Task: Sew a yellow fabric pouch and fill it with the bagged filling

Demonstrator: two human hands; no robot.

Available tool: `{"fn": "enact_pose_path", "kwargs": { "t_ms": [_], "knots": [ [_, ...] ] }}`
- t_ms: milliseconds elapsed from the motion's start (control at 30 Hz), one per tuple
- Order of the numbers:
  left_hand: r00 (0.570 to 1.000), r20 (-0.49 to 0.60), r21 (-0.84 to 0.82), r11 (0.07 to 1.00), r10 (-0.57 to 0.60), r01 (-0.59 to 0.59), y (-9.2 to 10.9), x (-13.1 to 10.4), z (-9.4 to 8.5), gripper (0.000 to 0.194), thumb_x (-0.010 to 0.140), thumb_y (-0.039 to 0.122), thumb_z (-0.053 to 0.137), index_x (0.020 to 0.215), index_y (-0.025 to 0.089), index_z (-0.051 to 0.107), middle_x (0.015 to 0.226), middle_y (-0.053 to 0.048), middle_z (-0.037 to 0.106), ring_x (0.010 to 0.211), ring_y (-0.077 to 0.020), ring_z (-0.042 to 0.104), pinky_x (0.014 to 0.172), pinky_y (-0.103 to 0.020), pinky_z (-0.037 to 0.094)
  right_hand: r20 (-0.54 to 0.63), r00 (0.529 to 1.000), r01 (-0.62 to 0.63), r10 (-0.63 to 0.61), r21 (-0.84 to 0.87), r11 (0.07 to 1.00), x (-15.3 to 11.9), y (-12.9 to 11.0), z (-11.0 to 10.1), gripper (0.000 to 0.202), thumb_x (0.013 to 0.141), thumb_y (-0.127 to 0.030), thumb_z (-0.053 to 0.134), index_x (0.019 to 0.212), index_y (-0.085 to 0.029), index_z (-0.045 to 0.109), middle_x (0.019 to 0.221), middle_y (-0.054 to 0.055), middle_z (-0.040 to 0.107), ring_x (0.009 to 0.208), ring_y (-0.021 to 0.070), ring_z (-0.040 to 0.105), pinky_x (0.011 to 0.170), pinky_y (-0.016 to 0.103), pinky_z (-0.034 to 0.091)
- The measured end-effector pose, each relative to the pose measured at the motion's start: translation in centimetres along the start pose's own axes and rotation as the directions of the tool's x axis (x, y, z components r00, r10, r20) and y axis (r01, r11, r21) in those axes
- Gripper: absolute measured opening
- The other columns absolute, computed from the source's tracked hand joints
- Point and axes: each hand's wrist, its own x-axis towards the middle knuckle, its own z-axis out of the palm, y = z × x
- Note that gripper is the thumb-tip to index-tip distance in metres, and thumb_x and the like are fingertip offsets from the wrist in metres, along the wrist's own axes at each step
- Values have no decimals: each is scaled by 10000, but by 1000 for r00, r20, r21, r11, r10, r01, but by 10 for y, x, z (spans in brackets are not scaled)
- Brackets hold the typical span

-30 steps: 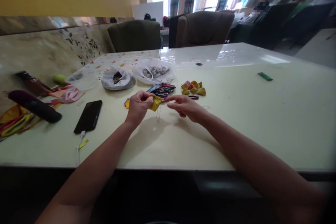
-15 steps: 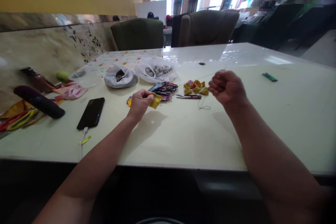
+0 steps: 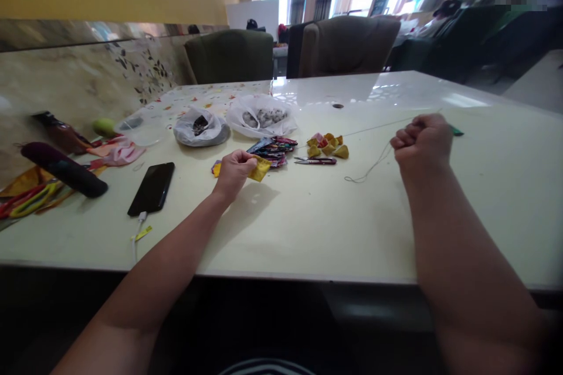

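Note:
Between thumb and fingers, my left hand point(image 3: 235, 173) pinches a small piece of yellow fabric point(image 3: 260, 169) above the table. My right hand point(image 3: 424, 142), closed in a fist, is raised to the right. A thread point(image 3: 369, 128) stretches taut from the fabric side across to this fist, and a loose loop of thread hangs below it. A thin tip pokes above the fist, perhaps a needle; the rest is hidden. Between the hands lie thread snips point(image 3: 315, 160) and several small yellow and red fabric pieces point(image 3: 325, 146). A stack of patterned fabric pieces point(image 3: 275, 149) sits behind my left hand.
Two white plastic bags point(image 3: 202, 128) stand behind the fabric stack, one with grey-white filling. A phone point(image 3: 152, 187) with a charging cable lies left, near a dark purple cylinder point(image 3: 64, 170) and yellow-handled scissors point(image 3: 35, 200). A green object point(image 3: 457, 130) is partly behind my right hand.
My right hand has moved to the right, drawing the thread out longer, and the loose loop has shifted with it. It now partly covers the green object. My left hand holds the fabric almost still.

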Motion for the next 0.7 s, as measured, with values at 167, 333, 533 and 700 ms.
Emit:
{"fn": "enact_pose_path", "kwargs": {
  "t_ms": [167,333,533,700],
  "knots": [
    [999,20,-41,998,-46,47,4,-5,2,249,574,322,784,686,137,659,628,7,625,590,-106,548,603,-241,439,-193,981,-33,9,-122,992,-28,-15,42,161,811,-265,695,733,-254,554,468,-84,318,426,85,271,419,283,164],
    [984,128,-92,986,-126,139,12,-16,9,340,559,377,844,742,141,682,708,-23,686,665,-144,608,672,-281,485,292,936,-103,199,-312,945,-78,-14,104,218,770,-358,764,821,-155,704,574,-33,492,449,62,330,409,249,202],
    [963,241,-72,987,-123,144,15,-29,19,358,573,403,885,744,134,722,704,-17,687,654,-118,582,658,-253,452,625,739,-57,252,-315,947,-124,5,142,276,798,-430,712,806,-156,684,544,-68,411,498,64,304,468,241,202],
    [935,270,-192,938,-231,287,13,-31,21,400,539,381,925,798,139,740,763,-33,722,701,-139,638,682,-264,497,589,775,-119,230,-221,968,-130,10,146,272,771,-403,711,693,-177,582,548,-70,401,532,75,304,504,250,216]
  ]
}}
